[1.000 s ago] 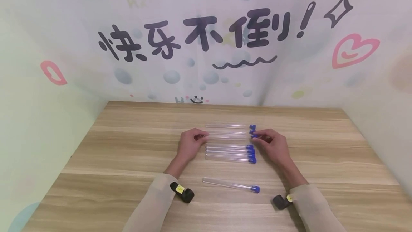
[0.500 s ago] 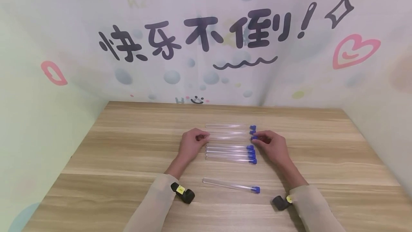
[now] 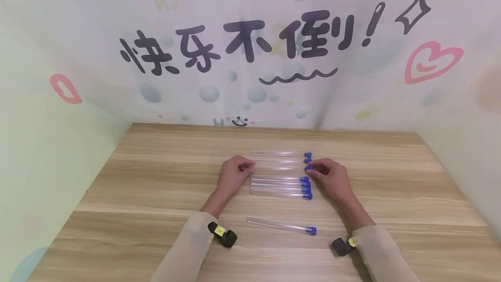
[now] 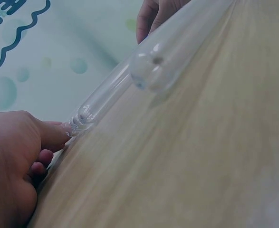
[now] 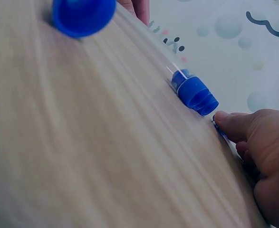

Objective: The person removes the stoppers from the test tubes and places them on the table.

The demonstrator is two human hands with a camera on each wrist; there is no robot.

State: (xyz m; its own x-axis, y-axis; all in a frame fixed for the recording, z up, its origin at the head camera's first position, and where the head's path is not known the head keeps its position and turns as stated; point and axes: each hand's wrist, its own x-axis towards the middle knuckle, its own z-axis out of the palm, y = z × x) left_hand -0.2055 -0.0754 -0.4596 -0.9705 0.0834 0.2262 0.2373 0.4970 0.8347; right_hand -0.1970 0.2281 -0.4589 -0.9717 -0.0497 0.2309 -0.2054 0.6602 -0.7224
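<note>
Several clear test tubes with blue caps lie sideways on the wooden table, caps to the right. My left hand (image 3: 231, 175) pinches the rounded end of a test tube (image 3: 278, 169) in the middle of the row. At its other end my right hand (image 3: 332, 177) has thumb and forefinger on the blue cap (image 3: 309, 168). Just behind lies another tube (image 3: 278, 161), very close to the fingertips. In the left wrist view the thumb (image 4: 53, 135) meets the tube end; the right wrist view shows the thumb (image 5: 232, 123) at the caps, partly hiding them.
A close group of tubes (image 3: 278, 184) lies just in front of the hands. One tube (image 3: 278, 223) lies apart and slanted nearer me; another (image 3: 274, 153) is farthest back. Behind the table (image 3: 156, 177) hangs a printed cloth (image 3: 188, 103). Both wrists wear black cameras.
The tube between my hands has shifted slightly toward me, widening the gap to the tube behind it. Both hands have otherwise stayed nearly still.
</note>
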